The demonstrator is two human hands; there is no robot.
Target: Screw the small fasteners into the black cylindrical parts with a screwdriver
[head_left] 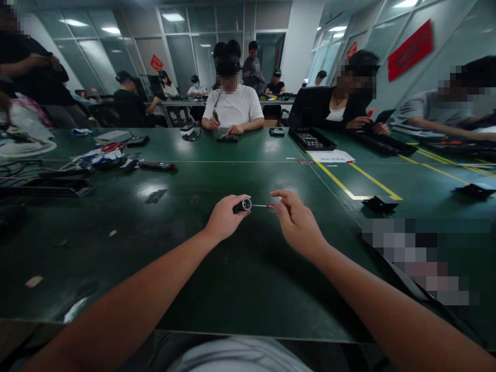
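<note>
My left hand [225,219] is closed around a short black cylindrical part [245,205] with a pale ring at its open end, held above the green table. From the right, the thin metal shaft of a small screwdriver [259,206] reaches to the side of this part. Its red end sits at the fingertips of my right hand [298,222], which pinches it between thumb and fingers. Whether the tip enters the part or only touches it is too small to tell.
A dark pen-like tool [158,165], red-handled scissors [113,147] and cables lie at left. Black trays [312,139] and a white paper [331,156] are at far right, with a black bracket-like piece [380,204] nearer. A person in a white shirt [234,106] works opposite.
</note>
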